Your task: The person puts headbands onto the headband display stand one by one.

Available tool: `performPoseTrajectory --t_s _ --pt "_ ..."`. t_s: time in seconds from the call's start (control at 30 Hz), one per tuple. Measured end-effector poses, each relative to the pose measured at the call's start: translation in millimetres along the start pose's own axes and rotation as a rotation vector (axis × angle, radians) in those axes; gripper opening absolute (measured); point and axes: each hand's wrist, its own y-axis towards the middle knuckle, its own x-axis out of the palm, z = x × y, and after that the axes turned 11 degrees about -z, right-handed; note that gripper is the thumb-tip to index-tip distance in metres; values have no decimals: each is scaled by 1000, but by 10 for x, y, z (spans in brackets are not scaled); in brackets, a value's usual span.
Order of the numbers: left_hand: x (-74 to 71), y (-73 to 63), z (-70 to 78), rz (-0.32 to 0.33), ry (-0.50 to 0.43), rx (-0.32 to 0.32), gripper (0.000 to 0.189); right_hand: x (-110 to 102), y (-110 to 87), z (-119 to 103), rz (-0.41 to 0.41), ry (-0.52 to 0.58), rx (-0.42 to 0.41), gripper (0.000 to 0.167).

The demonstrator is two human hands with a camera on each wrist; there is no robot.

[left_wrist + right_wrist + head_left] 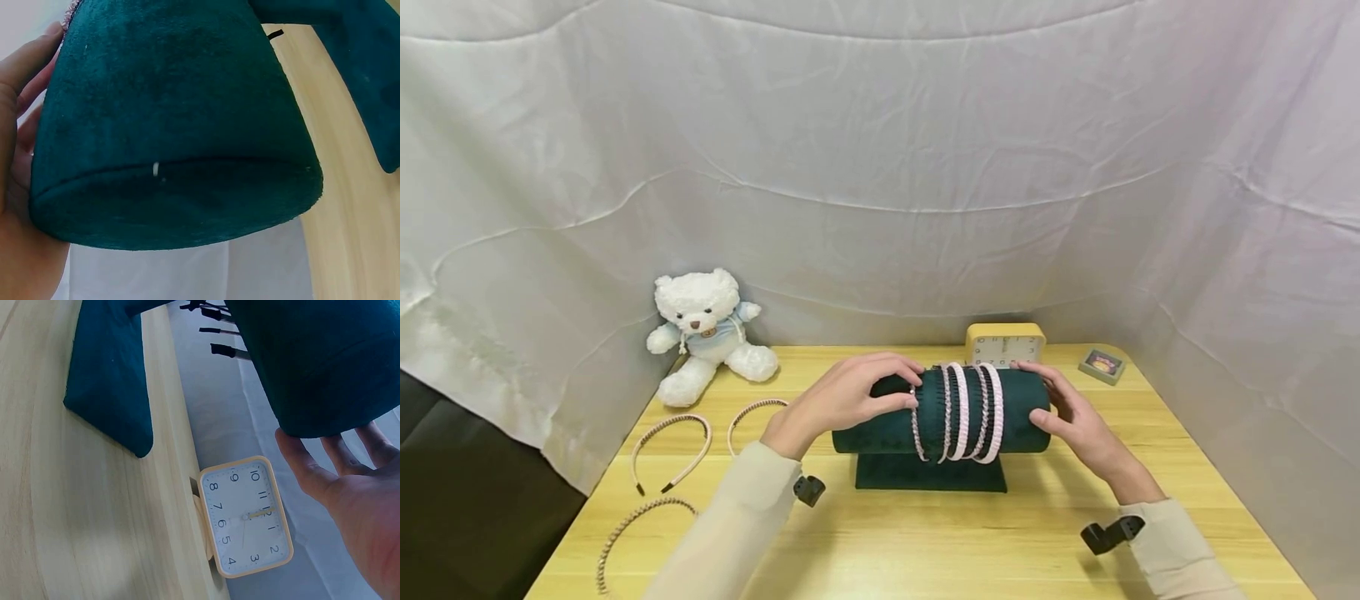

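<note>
A dark green velvet headband stand (936, 471) with a padded roll on a flat base stands on the table. Several pink and white headbands (996, 417) arch over its roll. At the roll's left part, my left hand (842, 398) pinches a thin beaded pink headband (917, 433) between thumb and fingers; the left wrist view shows a fingertip touching its beads. My right hand (1078, 425) holds the roll's right end, thumb in front and fingers over the top. In the right wrist view, fingertips (290, 440) touch the roll's edge (325, 412); the thumb is hidden there.
Several loose headbands (672, 421) lie on the left of the wooden table (887, 550). A white teddy bear (700, 333) sits at the back left. Behind the stand is a yellow clock (1006, 329), and a small grey-green framed box (1102, 365) lies at the back right.
</note>
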Motion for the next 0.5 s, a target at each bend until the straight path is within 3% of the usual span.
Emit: performPoseTrajectory --t_s 0.23,0.5 --pt "4 108 39 -25 15 3 27 -7 -23 -9 22 -5 5 64" --pt "1 47 -2 -12 -15 6 25 16 6 -15 0 14 -5 63"
